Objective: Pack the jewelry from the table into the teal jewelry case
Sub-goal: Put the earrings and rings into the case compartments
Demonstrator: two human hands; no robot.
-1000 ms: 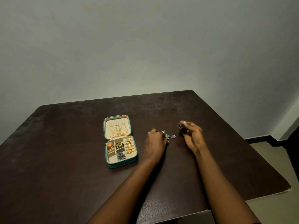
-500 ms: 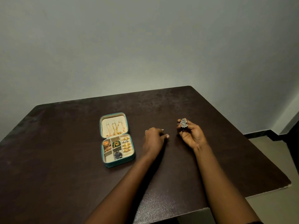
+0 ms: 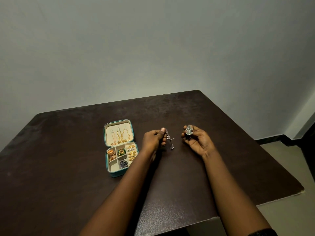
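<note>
– Table [image 3: 68, 167] status? Anything left on it?
– Dark top with one case [image 3: 119, 174] on it, open, just left of the left hand [image 3: 152, 140]. No loose jewelry on the wood that I can see. The two unpacked pieces are in the hands.
– Hands?
– Both raised over the table, side by side, apart. Left hand: thumb and fingers pinch a drop earring [image 3: 168, 140]. It hangs from the fingertips, long axis near vertical, beads at the bottom. Right hand [image 3: 197, 142]: palm up, fingers curled, fan earring [image 3: 188, 130] held upright at the fingertips.
– Which goes in first?
– My call: left. The case lies right beside it. The right hand is well off, with the left hand between it and the case.
– Case contents?
– Lid: gold chains [image 3: 120, 136] on the pad. Base: rings [image 3: 132, 152] in the rolls, the column nearest the left hand. Middle column: green-gold piece [image 3: 121, 151] far, dark silver piece [image 3: 123, 164] near. Outer column: orange-gold pieces [image 3: 111, 155] far; near slot [image 3: 113, 166] looks empty.
– Target?
– Probably that empty slot, farthest from the hand. Or beside the dark silver piece if it's a matching set; can't tell at this size. Risk: the beads could snag a divider, so lower it vertically.
</note>
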